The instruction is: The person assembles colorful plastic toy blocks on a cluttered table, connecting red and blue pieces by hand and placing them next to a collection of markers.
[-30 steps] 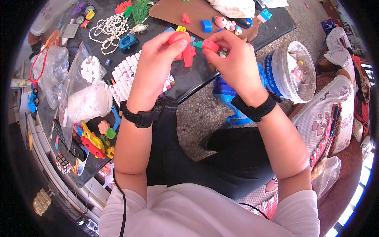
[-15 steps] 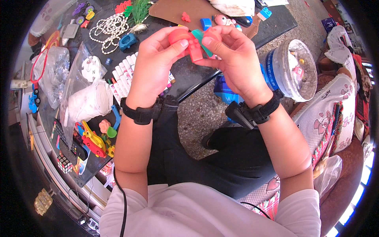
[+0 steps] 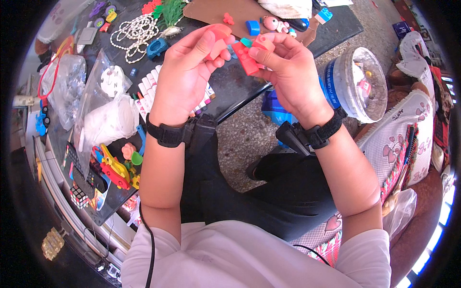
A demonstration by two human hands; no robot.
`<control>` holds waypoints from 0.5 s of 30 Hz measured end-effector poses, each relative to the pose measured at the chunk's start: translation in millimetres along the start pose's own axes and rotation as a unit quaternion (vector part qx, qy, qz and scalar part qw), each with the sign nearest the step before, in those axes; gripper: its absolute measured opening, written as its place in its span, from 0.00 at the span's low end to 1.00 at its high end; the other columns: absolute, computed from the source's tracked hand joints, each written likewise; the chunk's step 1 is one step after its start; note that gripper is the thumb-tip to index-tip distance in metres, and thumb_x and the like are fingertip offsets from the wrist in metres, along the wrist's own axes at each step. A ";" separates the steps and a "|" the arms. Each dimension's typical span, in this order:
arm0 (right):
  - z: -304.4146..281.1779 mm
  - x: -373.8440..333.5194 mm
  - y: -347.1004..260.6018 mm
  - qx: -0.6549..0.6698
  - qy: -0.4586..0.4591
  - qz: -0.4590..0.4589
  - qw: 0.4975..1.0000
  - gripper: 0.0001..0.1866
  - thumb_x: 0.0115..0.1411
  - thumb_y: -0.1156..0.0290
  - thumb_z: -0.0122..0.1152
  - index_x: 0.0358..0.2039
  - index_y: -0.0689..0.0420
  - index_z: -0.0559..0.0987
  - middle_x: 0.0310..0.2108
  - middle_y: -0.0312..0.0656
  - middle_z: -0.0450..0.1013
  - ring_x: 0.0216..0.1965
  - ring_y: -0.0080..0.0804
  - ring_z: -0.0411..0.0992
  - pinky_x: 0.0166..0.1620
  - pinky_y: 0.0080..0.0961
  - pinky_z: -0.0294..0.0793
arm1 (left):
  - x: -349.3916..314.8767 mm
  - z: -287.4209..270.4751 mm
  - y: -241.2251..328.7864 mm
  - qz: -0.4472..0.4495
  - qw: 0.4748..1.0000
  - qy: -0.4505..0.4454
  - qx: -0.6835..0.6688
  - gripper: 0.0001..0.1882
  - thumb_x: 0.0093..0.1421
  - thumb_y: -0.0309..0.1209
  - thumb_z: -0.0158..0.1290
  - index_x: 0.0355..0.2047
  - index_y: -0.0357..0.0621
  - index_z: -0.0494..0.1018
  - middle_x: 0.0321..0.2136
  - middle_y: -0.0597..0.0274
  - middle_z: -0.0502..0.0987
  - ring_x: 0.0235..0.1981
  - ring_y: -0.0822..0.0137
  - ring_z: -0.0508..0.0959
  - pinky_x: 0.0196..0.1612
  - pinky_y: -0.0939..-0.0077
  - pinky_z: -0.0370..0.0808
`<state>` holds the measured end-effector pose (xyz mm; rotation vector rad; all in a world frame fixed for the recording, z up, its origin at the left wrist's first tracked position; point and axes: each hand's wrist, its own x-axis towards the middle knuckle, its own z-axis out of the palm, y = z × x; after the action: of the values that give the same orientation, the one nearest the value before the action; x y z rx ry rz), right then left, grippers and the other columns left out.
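Note:
My left hand [image 3: 181,79] grips a red toy block with a rounded side [image 3: 220,31] between thumb and fingers, above the far part of the dark table [image 3: 240,98]. To its right, my right hand [image 3: 293,77] is closed on red toy bricks [image 3: 248,61]; a small teal piece [image 3: 246,42] shows beside them. The two hands are apart, with a narrow gap between the pieces they hold. My fingers cover parts of the bricks, so their full shapes are hidden. Both wrists wear black straps.
Behind my hands lies brown cardboard [image 3: 209,12] with a blue block [image 3: 252,28] and a small red piece [image 3: 228,18]. White markers [image 3: 149,89], a beaded string [image 3: 132,36] and plastic bags [image 3: 62,91] are on the left. A clear tub [image 3: 353,86] stands at right.
The red pieces that were close together between both hands are now separated. My left hand has tilted its rounded block upward; the bricks with the teal piece stay in my right hand.

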<state>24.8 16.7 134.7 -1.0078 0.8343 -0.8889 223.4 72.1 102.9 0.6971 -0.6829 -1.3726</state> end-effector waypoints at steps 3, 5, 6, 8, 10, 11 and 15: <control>1.0 -0.7 0.4 0.002 -0.007 -0.008 1.000 0.11 0.62 0.81 0.68 0.44 0.63 0.78 0.43 0.41 0.79 0.43 0.30 0.82 0.44 0.28 0.87 | 0.0 3.6 0.1 0.002 0.998 0.006 -0.060 0.20 0.72 0.38 0.56 0.54 0.32 0.77 0.47 0.55 0.82 0.44 0.67 0.80 0.50 0.74 0.77; 0.1 -0.3 1.2 0.003 -0.009 -0.006 1.000 0.11 0.62 0.81 0.68 0.44 0.64 0.78 0.43 0.42 0.79 0.43 0.30 0.82 0.44 0.28 0.87 | 0.0 6.1 0.8 -0.008 0.998 0.010 -0.064 0.23 0.73 0.39 0.53 0.58 0.31 0.73 0.49 0.55 0.80 0.45 0.69 0.79 0.51 0.74 0.78; -0.4 -0.3 1.5 0.004 -0.010 -0.006 1.000 0.11 0.62 0.81 0.68 0.44 0.64 0.78 0.43 0.42 0.79 0.43 0.31 0.82 0.44 0.28 0.87 | 0.1 6.8 0.8 -0.012 0.998 0.012 -0.066 0.25 0.74 0.40 0.51 0.60 0.31 0.71 0.49 0.54 0.80 0.45 0.70 0.79 0.51 0.74 0.78; 0.4 -1.5 1.1 0.009 -0.010 -0.003 1.000 0.11 0.62 0.81 0.68 0.44 0.64 0.77 0.43 0.43 0.79 0.42 0.31 0.82 0.44 0.28 0.87 | 1.4 1.2 -0.8 -0.009 0.995 -0.012 -0.096 0.25 0.74 0.40 0.51 0.61 0.30 0.70 0.50 0.54 0.79 0.46 0.69 0.79 0.51 0.74 0.78; 0.3 -2.1 0.2 0.006 -0.008 0.003 1.000 0.11 0.62 0.81 0.67 0.44 0.64 0.77 0.43 0.43 0.79 0.42 0.31 0.82 0.44 0.28 0.87 | 4.3 -8.5 -1.2 -0.016 0.989 -0.055 -0.134 0.25 0.74 0.39 0.51 0.62 0.30 0.69 0.51 0.53 0.79 0.48 0.67 0.79 0.52 0.74 0.78; -0.3 -2.1 -0.5 0.001 -0.006 0.009 1.000 0.11 0.63 0.81 0.67 0.45 0.64 0.77 0.43 0.43 0.79 0.42 0.31 0.82 0.44 0.28 0.87 | 5.9 -14.3 0.2 -0.024 0.984 -0.087 -0.157 0.25 0.74 0.39 0.51 0.62 0.30 0.69 0.51 0.53 0.79 0.48 0.65 0.80 0.53 0.74 0.79; -4.3 -2.6 -1.9 -0.030 -0.011 0.038 0.999 0.11 0.65 0.78 0.67 0.47 0.59 0.77 0.43 0.39 0.79 0.45 0.28 0.81 0.49 0.31 0.84 | 5.3 -17.2 1.4 -0.018 0.986 -0.086 -0.140 0.24 0.74 0.37 0.51 0.62 0.30 0.69 0.51 0.51 0.79 0.49 0.60 0.80 0.55 0.71 0.80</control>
<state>19.5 17.1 135.7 -1.0286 0.8787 -0.7903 238.1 67.7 93.4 0.3719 -0.5998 -1.5373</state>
